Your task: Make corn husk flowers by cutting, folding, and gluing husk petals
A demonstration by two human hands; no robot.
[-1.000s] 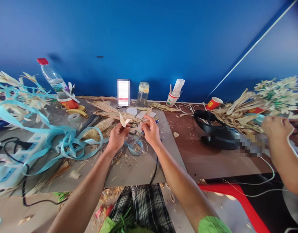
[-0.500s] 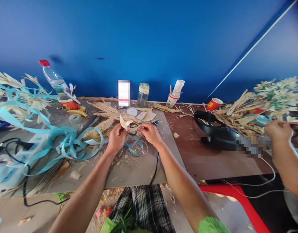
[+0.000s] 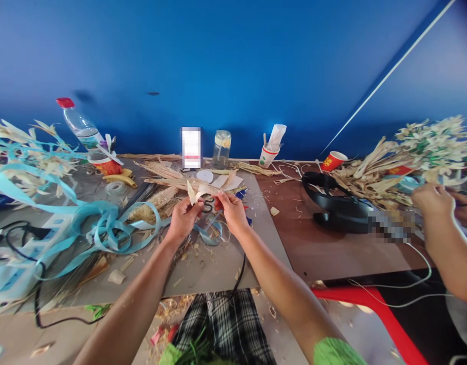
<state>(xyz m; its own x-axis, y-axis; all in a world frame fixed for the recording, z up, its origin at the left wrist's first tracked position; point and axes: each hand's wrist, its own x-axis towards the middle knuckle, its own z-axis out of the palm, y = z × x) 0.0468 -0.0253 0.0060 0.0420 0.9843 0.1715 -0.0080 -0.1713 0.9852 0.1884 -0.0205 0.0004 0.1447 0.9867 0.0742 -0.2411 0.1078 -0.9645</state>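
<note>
My left hand pinches the base of a pale corn-husk flower, whose pointed petals stick up above the fingers. My right hand is closed just to the right, thumb and fingertips at the end of a pale husk strip that curves over from the flower. Just below the strip, between both hands, show the dark looped handles of what look like scissors. Light-blue ribbon and husk scraps lie on the table under the hands. My fingers partly hide the flower's base.
Tangled blue ribbon and a white power strip lie left. Dried husks, a phone, a glass jar and a paper cup stand or lie behind. Right are a black headset and a co-worker's hand.
My right hand has turned and lifted slightly, and the husk strip now arches up between my hands. My left hand keeps its pinch on the flower. The view has shifted slightly.
</note>
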